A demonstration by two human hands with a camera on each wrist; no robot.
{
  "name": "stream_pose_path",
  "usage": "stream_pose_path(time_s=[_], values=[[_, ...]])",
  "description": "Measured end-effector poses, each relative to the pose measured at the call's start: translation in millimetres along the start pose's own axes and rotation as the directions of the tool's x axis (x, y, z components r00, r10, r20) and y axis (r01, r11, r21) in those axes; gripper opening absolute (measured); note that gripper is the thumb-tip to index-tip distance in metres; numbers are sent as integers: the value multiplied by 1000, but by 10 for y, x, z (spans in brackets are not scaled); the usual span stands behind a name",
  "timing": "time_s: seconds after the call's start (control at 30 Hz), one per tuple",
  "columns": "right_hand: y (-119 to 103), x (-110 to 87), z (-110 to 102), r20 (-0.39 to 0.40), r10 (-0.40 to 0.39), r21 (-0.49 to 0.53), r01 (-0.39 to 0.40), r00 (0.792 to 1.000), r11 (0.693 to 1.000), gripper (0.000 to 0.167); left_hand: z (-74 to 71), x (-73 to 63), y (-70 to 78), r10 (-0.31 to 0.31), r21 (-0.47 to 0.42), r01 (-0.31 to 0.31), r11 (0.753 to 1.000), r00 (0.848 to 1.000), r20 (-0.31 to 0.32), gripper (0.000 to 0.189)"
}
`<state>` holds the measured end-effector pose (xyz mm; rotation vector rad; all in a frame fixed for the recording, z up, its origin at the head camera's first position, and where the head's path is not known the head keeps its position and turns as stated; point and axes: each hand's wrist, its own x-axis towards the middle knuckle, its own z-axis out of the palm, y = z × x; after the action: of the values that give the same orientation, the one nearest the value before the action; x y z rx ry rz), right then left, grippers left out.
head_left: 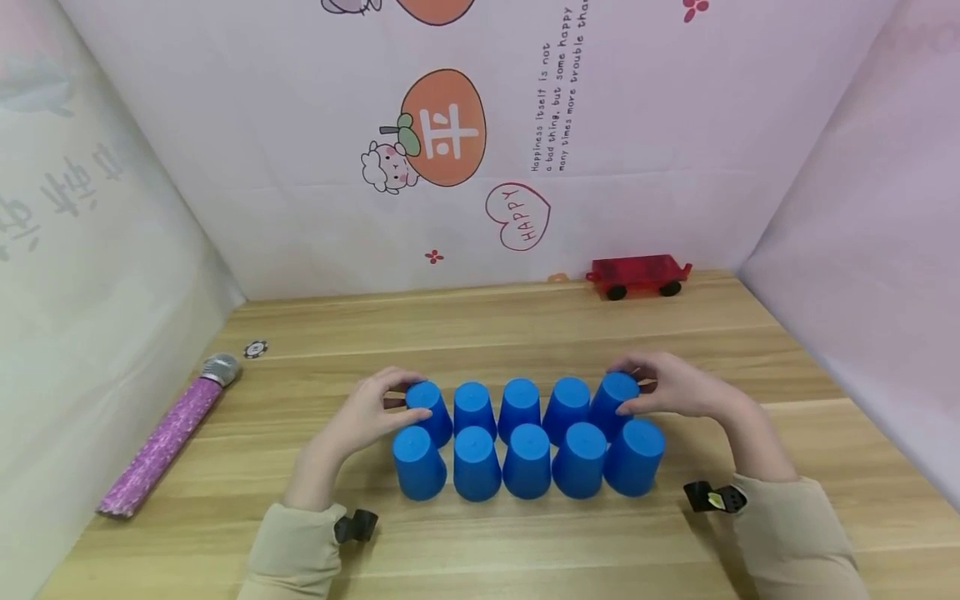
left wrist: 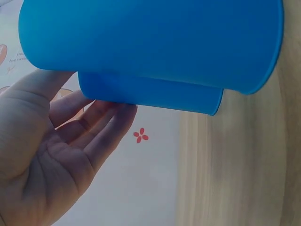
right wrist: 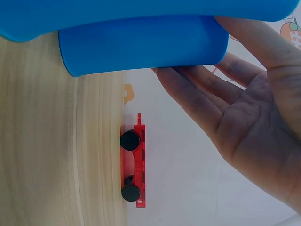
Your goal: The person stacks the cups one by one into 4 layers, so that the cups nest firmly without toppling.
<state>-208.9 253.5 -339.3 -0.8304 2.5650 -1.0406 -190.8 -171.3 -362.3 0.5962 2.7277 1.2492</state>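
Several blue cups stand upside down on the wooden table in two rows, one close behind the other. My left hand (head_left: 370, 414) holds the back row's leftmost cup (head_left: 430, 412), with thumb at its front and fingers around its far side. At the other end of that row, my right hand (head_left: 663, 385) grips the rightmost cup (head_left: 617, 400) the same way. Both wrist views show a front-row cup (left wrist: 155, 37) large at the top, partly covering the held one. The front row's right end cup (head_left: 635, 457) stands just before my right thumb.
A pink glittery microphone (head_left: 168, 437) lies at the left edge, near a small round chip (head_left: 256, 348). A red toy wagon (head_left: 637, 275) with black wheels stands at the back right. Printed cloth walls (head_left: 322, 208) enclose the table (head_left: 480, 558) at the back and sides.
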Motion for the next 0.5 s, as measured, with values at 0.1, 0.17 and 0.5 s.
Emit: stream_pose_path(time_s=[0.1,0.17,0.5], values=[[-3,10,3,0,6,-1,-6,1000,1000,44,5,-4,-14,-13,-4,13,1000,1000,-2,49],[-8,12,4,-1,14,-4,-14,1000,1000,43,3,-3,-19,-15,-1,15,1000,1000,-4,49],[-25,-4,-13,-36,3,-17,-3,999,1000,40,-7,-6,-33,15,-12,-15,1000,1000,-7,46]])
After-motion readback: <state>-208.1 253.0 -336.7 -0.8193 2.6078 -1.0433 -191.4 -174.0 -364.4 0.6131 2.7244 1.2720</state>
